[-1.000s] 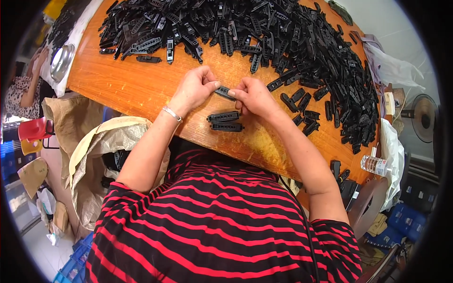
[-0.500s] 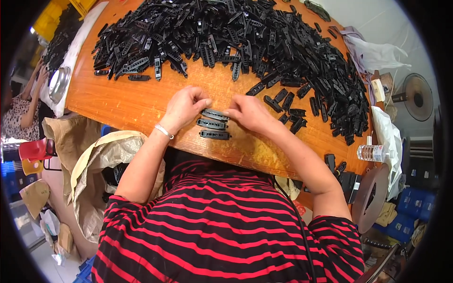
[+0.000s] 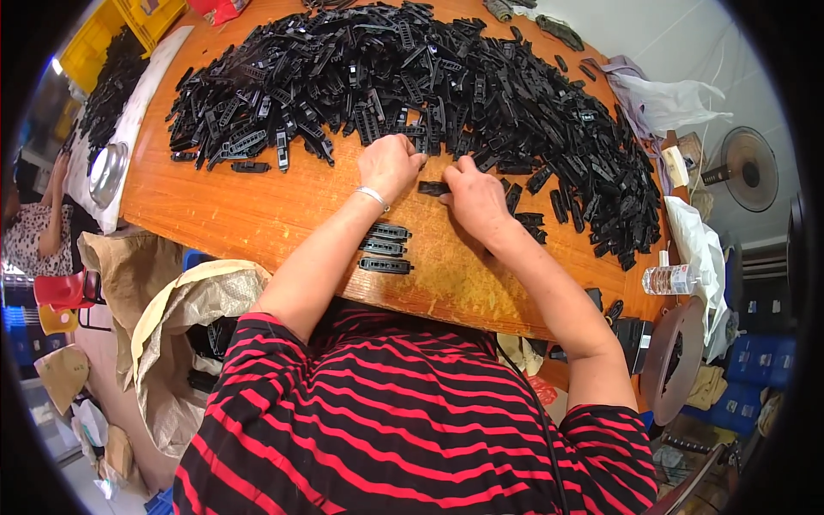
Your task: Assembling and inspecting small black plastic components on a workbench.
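Observation:
Three dark, narrow plastic parts with slotted frames (image 3: 385, 265) lie in a row, one above another, near the table's front edge. Beyond them my left hand (image 3: 390, 169) reaches to the near side of a large heap of similar black parts (image 3: 343, 77). Its fingertips are pinched at the lower end of one slotted part (image 3: 421, 143) there. To its right, my right hand (image 3: 479, 202) grips the end of a short black plastic part (image 3: 433, 187) between thumb and fingers, low over the wood. The undersides of both hands are hidden.
The heap curves round the far and right sides of the wooden table (image 3: 249, 202). A water bottle (image 3: 669, 280) lies at the right edge, near a fan (image 3: 742, 169). An open woven sack (image 3: 163, 343) stands at lower left; another person (image 3: 43, 223) works at far left.
Both hands have left the row of three parts and moved away from me. The left is now at the heap; the right has taken a black part. The view has shifted slightly.

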`<state>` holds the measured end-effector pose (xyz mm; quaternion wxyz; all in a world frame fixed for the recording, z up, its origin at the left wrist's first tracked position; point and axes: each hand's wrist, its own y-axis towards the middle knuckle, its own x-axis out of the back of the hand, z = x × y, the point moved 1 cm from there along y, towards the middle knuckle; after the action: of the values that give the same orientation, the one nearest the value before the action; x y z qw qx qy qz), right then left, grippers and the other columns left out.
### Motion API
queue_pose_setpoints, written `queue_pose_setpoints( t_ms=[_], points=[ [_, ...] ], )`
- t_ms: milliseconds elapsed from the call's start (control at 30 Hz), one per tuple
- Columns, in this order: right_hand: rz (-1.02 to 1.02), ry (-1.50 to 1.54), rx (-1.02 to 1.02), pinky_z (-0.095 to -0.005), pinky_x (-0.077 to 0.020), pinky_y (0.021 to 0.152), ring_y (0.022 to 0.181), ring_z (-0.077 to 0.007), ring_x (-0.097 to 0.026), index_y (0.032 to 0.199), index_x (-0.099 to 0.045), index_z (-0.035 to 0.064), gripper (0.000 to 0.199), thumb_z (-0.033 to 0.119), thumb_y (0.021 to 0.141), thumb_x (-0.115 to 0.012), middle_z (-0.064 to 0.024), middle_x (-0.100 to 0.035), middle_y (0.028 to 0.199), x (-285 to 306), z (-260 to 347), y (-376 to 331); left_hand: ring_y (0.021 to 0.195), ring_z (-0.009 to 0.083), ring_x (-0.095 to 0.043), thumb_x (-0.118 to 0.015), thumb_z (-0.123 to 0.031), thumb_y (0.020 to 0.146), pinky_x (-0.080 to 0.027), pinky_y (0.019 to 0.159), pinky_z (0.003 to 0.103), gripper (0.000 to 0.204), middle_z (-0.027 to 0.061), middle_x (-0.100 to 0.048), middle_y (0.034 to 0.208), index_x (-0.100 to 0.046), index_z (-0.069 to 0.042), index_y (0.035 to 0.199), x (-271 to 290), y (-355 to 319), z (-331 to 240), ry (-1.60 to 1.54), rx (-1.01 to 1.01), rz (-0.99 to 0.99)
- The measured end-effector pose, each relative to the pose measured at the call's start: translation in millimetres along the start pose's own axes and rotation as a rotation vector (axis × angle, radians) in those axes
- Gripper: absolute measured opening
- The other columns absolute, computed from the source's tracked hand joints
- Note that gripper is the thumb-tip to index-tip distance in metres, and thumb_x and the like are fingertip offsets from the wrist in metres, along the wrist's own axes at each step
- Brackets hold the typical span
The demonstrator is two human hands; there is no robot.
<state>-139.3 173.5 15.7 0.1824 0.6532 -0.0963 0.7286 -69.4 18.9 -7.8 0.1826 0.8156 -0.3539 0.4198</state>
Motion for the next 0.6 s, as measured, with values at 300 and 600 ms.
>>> queue_pose_setpoints(
  t_ms=[300, 600],
  points=[
    [-0.013, 0.33, 0.026, -0.046, -0.0507, 0.07, 0.084, -0.0381, -0.063, 0.095, -0.056, 0.0049, 0.03, 0.018, 0.078, -0.076, -0.0153, -0.058, 0.094, -20.7, 46.7, 10.9, 0.064, 0.013, -0.063, -0.074, -0.021, 0.079, -0.05, 0.062, 0.028, 0.021, 0.007, -0.068, 0.071, -0.068, -0.001, 0.081, 32.0, -8.3, 56.6, -0.354, 0.046, 0.158],
    [-0.029, 0.643, -0.082, -0.04, -0.0504, 0.074, 0.081, -0.0304, -0.064, 0.115, -0.059, 0.0016, 0.035, 0.022, 0.087, -0.067, -0.0144, -0.064, 0.091, -15.0, 55.4, 20.1, 0.064, 0.006, -0.056, -0.069, -0.016, 0.088, -0.045, 0.057, 0.018, 0.015, 0.0015, -0.065, 0.077, -0.064, -0.002, 0.09, 53.5, -49.2, 56.0, -0.883, 0.223, 0.309]
  ],
)
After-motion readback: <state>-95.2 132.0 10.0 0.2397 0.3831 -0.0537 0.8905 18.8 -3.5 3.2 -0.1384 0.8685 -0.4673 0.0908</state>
